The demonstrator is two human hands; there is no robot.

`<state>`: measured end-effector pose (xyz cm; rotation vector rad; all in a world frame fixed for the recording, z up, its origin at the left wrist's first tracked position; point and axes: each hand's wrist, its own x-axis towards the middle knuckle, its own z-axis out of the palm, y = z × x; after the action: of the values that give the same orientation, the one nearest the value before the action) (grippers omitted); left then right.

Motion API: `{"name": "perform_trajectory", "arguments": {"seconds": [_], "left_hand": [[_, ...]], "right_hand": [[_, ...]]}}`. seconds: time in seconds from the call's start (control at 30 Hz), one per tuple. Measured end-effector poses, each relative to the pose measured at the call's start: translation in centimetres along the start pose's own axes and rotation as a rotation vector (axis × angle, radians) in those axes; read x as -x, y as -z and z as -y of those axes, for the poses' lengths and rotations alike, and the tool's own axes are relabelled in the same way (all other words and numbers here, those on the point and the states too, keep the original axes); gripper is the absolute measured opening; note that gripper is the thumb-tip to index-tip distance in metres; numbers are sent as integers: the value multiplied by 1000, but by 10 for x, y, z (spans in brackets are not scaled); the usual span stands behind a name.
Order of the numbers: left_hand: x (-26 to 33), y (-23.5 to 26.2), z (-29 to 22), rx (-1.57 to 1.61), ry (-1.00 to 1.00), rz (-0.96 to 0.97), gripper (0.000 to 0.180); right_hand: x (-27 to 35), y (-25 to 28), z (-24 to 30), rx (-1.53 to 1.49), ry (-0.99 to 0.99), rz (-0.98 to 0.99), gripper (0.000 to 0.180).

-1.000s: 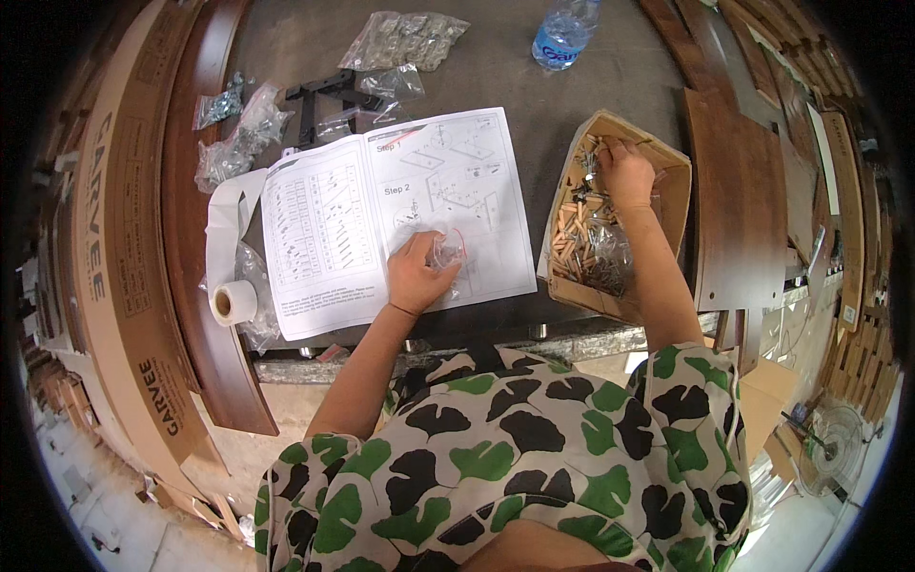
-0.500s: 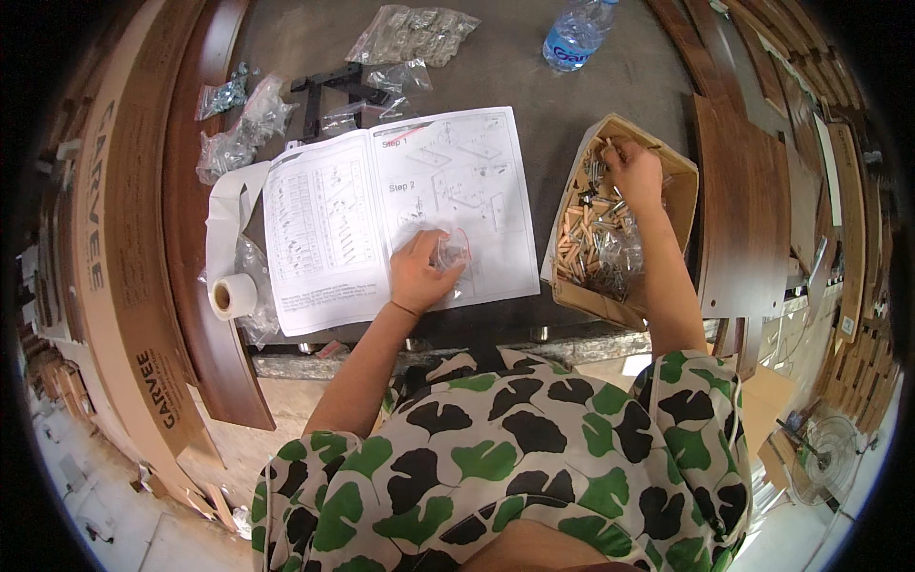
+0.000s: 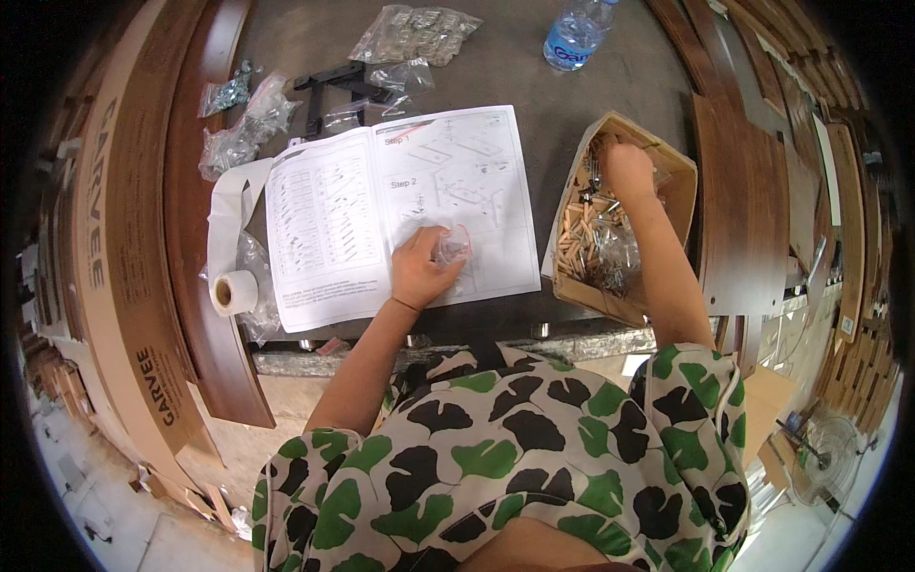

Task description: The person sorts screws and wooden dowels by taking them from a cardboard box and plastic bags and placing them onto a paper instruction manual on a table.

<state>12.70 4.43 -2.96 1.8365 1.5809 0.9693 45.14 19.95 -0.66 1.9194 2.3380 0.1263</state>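
An instruction booklet (image 3: 334,276) lies spread on the dark table, its pages printed with drawings. Over its right page, my left hand (image 3: 422,267) is closed on a small clear zip bag (image 3: 454,250) with a red strip. At the right stands an open cardboard box (image 3: 583,289) of wooden dowels (image 3: 575,234), screws and other small metal hardware. My right hand (image 3: 629,170) reaches into the far part of that box, fingers bent down among the metal pieces. Its fingertips are hidden, so I cannot tell whether they hold anything. A clear plastic bag (image 3: 618,250) lies among the dowels.
Bags of hardware (image 3: 250,124) and black brackets (image 3: 334,93) lie beyond the booklet. A roll of white labels (image 3: 234,293) sits at its left. A water bottle (image 3: 576,38) stands at the back. Brown boards (image 3: 743,205) line the right side.
My right hand has dipped lower into the box, and its fingertips have gone out of sight. My left hand still holds the small bag in nearly the same place.
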Motion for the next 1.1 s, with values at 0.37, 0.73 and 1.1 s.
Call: {"name": "perform_trajectory", "arguments": {"seconds": [0.37,0.73,1.1], "left_hand": [[-1,2,-2,-12,-3,4,35],[-1,1,0,2,-24,-2,38],[0,2,0,0,17,31,38]], "right_hand": [[10,-12,0,-144,-61,-124,21],[16,-10,-9,-127,29,-165,29],[7,-6,-18,-168,1,49,30]]}}
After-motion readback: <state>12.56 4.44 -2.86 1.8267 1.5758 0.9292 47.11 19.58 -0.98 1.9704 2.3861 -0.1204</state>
